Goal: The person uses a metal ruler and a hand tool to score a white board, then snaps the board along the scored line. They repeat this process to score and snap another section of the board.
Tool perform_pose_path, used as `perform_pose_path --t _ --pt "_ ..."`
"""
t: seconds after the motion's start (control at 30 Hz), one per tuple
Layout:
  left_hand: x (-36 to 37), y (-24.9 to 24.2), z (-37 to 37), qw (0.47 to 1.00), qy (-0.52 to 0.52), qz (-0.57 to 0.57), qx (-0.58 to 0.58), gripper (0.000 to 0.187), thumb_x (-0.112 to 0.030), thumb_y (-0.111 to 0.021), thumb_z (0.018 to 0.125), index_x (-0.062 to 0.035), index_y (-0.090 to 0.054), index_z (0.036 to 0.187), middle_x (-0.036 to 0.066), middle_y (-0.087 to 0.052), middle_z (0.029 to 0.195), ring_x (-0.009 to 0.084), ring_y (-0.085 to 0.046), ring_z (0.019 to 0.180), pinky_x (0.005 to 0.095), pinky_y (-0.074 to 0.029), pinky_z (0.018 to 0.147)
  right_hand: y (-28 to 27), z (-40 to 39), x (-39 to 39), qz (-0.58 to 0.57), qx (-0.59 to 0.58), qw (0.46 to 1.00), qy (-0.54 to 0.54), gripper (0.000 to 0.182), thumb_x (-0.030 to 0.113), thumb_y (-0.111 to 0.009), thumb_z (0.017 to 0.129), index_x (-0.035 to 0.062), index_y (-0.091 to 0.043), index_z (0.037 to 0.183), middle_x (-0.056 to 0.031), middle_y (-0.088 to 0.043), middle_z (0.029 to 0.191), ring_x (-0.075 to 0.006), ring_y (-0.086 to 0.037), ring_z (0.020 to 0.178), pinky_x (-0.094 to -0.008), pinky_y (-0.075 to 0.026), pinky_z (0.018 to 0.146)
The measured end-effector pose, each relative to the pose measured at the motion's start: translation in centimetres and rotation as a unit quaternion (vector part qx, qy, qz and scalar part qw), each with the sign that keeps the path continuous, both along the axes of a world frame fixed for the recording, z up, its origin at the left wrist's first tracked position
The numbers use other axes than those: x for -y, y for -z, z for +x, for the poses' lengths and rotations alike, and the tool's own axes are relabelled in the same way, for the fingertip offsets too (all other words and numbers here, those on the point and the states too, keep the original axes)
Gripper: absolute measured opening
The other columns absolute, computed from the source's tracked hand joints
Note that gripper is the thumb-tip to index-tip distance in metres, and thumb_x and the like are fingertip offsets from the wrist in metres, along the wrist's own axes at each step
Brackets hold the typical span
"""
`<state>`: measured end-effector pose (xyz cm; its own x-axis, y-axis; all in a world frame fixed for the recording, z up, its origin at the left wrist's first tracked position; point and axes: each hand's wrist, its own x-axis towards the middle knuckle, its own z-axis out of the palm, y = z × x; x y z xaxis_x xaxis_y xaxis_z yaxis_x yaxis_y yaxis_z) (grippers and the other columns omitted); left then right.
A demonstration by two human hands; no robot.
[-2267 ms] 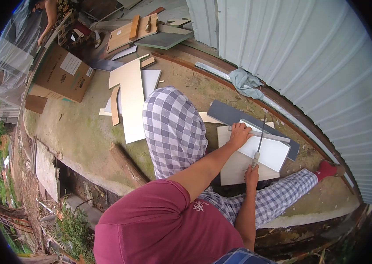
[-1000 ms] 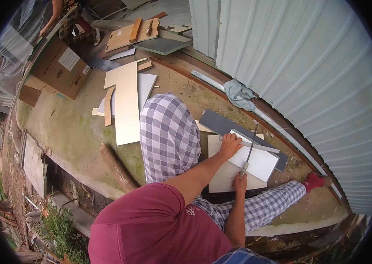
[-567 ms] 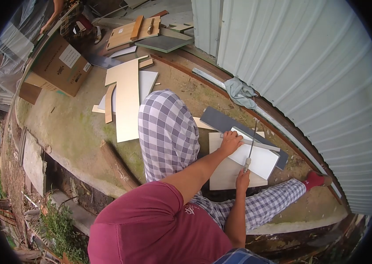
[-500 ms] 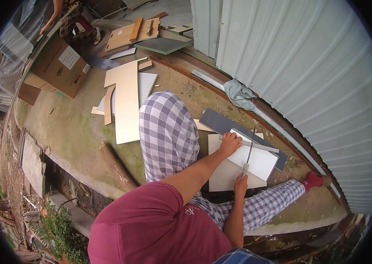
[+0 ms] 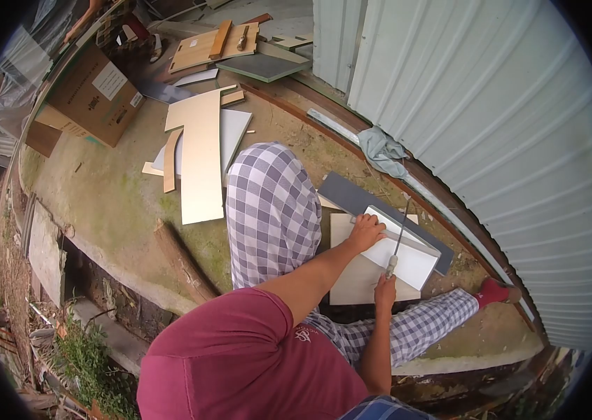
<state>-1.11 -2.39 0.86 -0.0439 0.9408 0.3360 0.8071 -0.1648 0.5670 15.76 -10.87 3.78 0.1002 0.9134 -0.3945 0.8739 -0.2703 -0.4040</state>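
My left hand (image 5: 366, 234) has its fingers curled over the far left end of a white board (image 5: 404, 262), pressing it down. A raised pale strip (image 5: 415, 241) runs along this board. My right hand (image 5: 385, 288) is closed on the pale handle of a thin-bladed hand saw (image 5: 398, 243). Its long narrow blade, seen nearly edge-on, crosses the strip and points away from me. Beneath lie a beige panel (image 5: 349, 283) and a dark grey board (image 5: 341, 190). Whether the blade has cut into the strip cannot be made out.
Cut boards (image 5: 201, 175) lie beyond my bent left knee. A cardboard box (image 5: 93, 94) stands far left. Further off, a wooden panel (image 5: 198, 52) carries a wooden-handled tool (image 5: 242, 40). A rag (image 5: 381, 148) lies by the metal wall (image 5: 478, 119). Another person's arm shows top left.
The view has shifted slightly. My right hand and the saw have moved a little away from me along the strip; my left hand stays on the white board.
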Motion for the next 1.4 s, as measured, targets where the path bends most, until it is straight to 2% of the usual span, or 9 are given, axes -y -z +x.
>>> perform_pose_path --t 0.2,0.27,0.33,0.53,0.7,0.77,0.87,1.17,1.4 --pt "0.2 -0.1 0.3 0.999 0.040 -0.019 -0.010 0.019 -0.028 -0.067 0.072 -0.0149 -0.063 0.085 0.005 -0.051 0.086 0.0241 -0.047 0.089 0.0401 -0.032 0.084 1.7 -0.6 -0.6 0.007 -0.040 0.998 0.049 0.038 0.035 -0.043 0.091 0.0024 -0.042 0.109 -0.0288 -0.060 0.089 -0.0462 -0.057 0.086 -0.0522 -0.043 0.074" --pt "0.0 -0.1 0.2 0.999 0.038 -0.023 -0.007 0.019 -0.027 -0.067 0.072 -0.0148 -0.063 0.086 0.005 -0.051 0.086 0.0242 -0.047 0.090 0.0414 -0.031 0.087 1.8 -1.0 -2.3 0.030 -0.027 0.999 0.031 0.039 0.034 -0.041 0.091 -0.0010 -0.043 0.107 -0.0278 -0.060 0.086 -0.0446 -0.058 0.081 -0.0493 -0.044 0.072" --pt "-0.1 0.1 0.0 0.999 0.014 -0.025 -0.016 0.021 -0.028 -0.067 0.072 -0.0154 -0.063 0.087 0.006 -0.050 0.088 0.0249 -0.046 0.097 0.0485 -0.026 0.096 1.7 -1.4 -3.3 0.010 -0.035 0.999 0.032 0.038 0.034 -0.042 0.091 0.0003 -0.042 0.108 -0.0282 -0.060 0.087 -0.0455 -0.058 0.083 -0.0508 -0.044 0.073" --pt "0.6 -0.1 -0.4 0.998 0.044 -0.033 -0.027 0.022 -0.031 -0.067 0.071 -0.0160 -0.063 0.087 0.006 -0.050 0.090 0.0258 -0.045 0.099 0.0559 -0.020 0.101 0.8 -1.9 -0.8 0.028 -0.027 0.999 0.032 0.037 0.034 -0.042 0.091 0.0016 -0.041 0.109 -0.0288 -0.060 0.088 -0.0472 -0.056 0.085 -0.0525 -0.043 0.074" --pt "0.6 -0.2 0.2 0.998 0.045 -0.032 -0.040 0.022 -0.030 -0.067 0.071 -0.0165 -0.064 0.088 0.005 -0.050 0.087 0.0242 -0.047 0.096 0.0566 -0.022 0.099 2.2 -1.7 -1.2 0.033 -0.055 0.996 0.059 0.037 0.033 -0.041 0.091 0.0017 -0.041 0.110 -0.0289 -0.060 0.089 -0.0477 -0.056 0.085 -0.0526 -0.043 0.074" --pt "0.3 -0.1 0.1 0.998 0.034 -0.043 -0.038 0.022 -0.030 -0.067 0.071 -0.0163 -0.064 0.088 0.005 -0.050 0.088 0.0244 -0.046 0.096 0.0569 -0.022 0.099 2.3 -1.8 -2.4 0.043 -0.021 0.998 0.047 0.037 0.033 -0.042 0.091 -0.0004 -0.042 0.106 -0.0233 -0.062 0.080 -0.0423 -0.060 0.080 -0.0490 -0.044 0.074" --pt "0.0 0.3 -0.4 0.999 -0.019 -0.025 -0.025 0.022 -0.030 -0.067 0.072 -0.0160 -0.064 0.089 0.005 -0.051 0.089 0.0249 -0.046 0.098 0.0575 -0.021 0.099 1.8 -2.3 -3.7 0.024 -0.022 0.999 0.016 0.036 0.034 -0.042 0.091 0.0026 -0.040 0.110 -0.0289 -0.060 0.088 -0.0467 -0.057 0.084 -0.0526 -0.043 0.074" --pt "0.1 0.4 -0.8 0.999 -0.025 -0.030 -0.018 0.021 -0.030 -0.065 0.073 -0.0159 -0.064 0.089 0.006 -0.051 0.091 0.0257 -0.046 0.099 0.0551 -0.022 0.100 1.6 -1.8 1.4 0.029 -0.022 0.999 0.020 0.036 0.034 -0.042 0.091 0.0047 -0.040 0.113 -0.0278 -0.061 0.086 -0.0466 -0.058 0.083 -0.0527 -0.044 0.072" --pt "0.1 -0.3 -0.9 0.999 -0.023 -0.032 -0.021 0.021 -0.030 -0.066 0.073 -0.0164 -0.063 0.089 0.006 -0.051 0.090 0.0257 -0.045 0.097 0.0512 -0.024 0.098 1.1 -2.9 -2.0 0.025 -0.002 0.999 0.023 0.037 0.034 -0.042 0.091 0.0051 -0.040 0.113 -0.0276 -0.061 0.086 -0.0462 -0.058 0.082 -0.0531 -0.044 0.072"
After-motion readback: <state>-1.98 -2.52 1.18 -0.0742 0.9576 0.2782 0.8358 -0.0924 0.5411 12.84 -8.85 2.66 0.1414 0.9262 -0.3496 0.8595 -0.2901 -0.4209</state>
